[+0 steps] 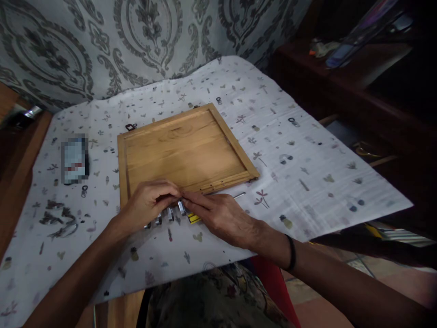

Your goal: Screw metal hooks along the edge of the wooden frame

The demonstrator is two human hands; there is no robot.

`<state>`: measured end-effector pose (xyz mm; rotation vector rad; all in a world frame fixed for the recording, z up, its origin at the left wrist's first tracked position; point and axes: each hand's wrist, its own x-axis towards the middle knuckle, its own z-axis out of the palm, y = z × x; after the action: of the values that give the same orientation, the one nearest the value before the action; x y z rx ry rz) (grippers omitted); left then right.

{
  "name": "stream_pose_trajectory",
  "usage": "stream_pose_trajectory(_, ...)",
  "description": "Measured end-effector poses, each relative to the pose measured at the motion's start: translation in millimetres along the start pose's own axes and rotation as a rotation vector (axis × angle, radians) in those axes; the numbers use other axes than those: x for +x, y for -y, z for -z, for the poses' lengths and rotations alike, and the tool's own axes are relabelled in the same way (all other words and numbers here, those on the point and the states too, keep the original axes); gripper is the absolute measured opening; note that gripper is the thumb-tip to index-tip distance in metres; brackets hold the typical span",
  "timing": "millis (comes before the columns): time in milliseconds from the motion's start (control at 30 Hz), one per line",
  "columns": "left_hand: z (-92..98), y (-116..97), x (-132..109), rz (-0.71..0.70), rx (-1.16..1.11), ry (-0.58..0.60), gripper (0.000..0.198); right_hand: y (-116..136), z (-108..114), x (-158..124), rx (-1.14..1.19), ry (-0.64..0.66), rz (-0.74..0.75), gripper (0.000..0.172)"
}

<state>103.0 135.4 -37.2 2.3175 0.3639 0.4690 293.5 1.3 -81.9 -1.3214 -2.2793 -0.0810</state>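
A wooden framed panel (180, 146) lies flat on the cloth-covered table. At its front edge the fingertips of my left hand (145, 205) and my right hand (225, 216) meet, both closed in a pinch; whatever they hold is too small or hidden. Several shiny metal fittings (170, 214) stand in a row just below the fingers, along that edge. Under my right hand lies what looks like a screwdriver (195, 218), its yellow handle part covered and its thin shaft poking out past the knuckles. Small dark holes or screws dot the panel's front rail.
To the left are a phone-like device (75, 159), blurred out, and a loose pile of metal pieces (59, 217). A patterned white cloth (307, 182) covers the table, which meets a wallpapered wall (146, 36) at the back. Dark furniture (300, 77) with an open drawer stands at right.
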Motion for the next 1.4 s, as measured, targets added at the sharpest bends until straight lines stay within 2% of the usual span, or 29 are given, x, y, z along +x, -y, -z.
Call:
stream_pose_trajectory(333,0.5,-1.4,-2.9,0.154,0.028,-0.014,0.008,-0.1,-0.9,-0.2,0.020,0.036,-0.008,0.037)
stream_pose_trajectory(667,0.3,-6.2,-2.4,0.119,0.004,-0.018,0.010,0.4,-0.4,-0.4,-0.011,0.028,-0.012,0.039)
stream_pose_trajectory(900,-0.9,-2.1,-5.0,0.108,0.010,-0.047,0.008,0.3,-0.8,-0.6,0.018,0.046,-0.015,0.040)
stream_pose_trajectory(1167,-0.9,-2.2,-5.7,0.127,0.002,-0.028,0.009,0.2,-0.1,0.2,-0.011,-0.024,0.008,0.035)
stream_pose_trajectory(1400,1.2,-0.7,-1.4,0.001,0.005,-0.005,0.017,0.0,0.4,0.3,0.009,-0.009,0.003,0.037)
